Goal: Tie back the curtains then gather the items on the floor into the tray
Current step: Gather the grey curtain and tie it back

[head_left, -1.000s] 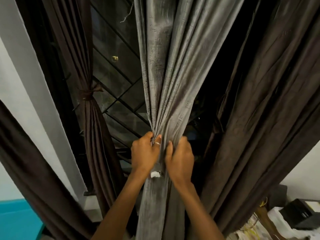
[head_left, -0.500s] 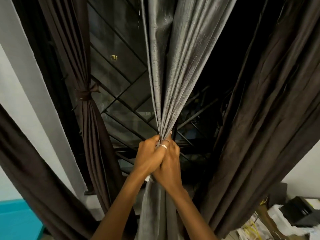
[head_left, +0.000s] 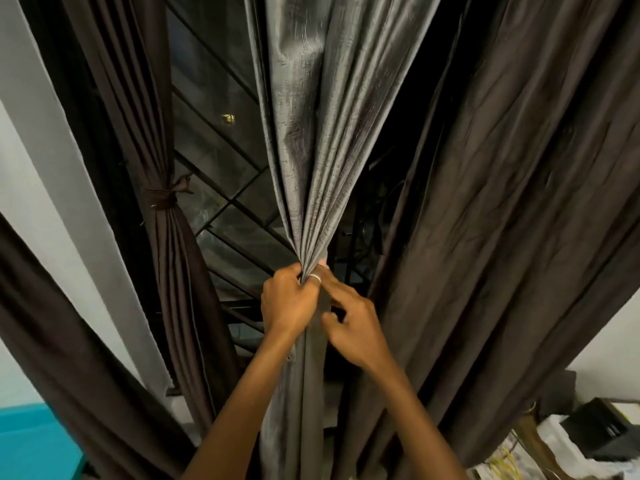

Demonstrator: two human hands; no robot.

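A shiny grey fabric curtain (head_left: pixel 311 133) hangs down the centre of the frame and is bunched into tight pleats at mid-height. The bunch is clenched by the left hand (head_left: pixel 287 303), on which a pale ring (head_left: pixel 316 277) is worn. The right hand (head_left: pixel 356 329) is held just beside it, fingers loosely curled against the cloth. At left, a dark brown curtain (head_left: pixel 162 140) is seen bound by a matching brown tie-back band (head_left: pixel 161 201).

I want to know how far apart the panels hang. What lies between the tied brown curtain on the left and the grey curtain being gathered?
In the head view, only window glass with dark diagonal grille bars shows between the tied brown curtain and the grey curtain.
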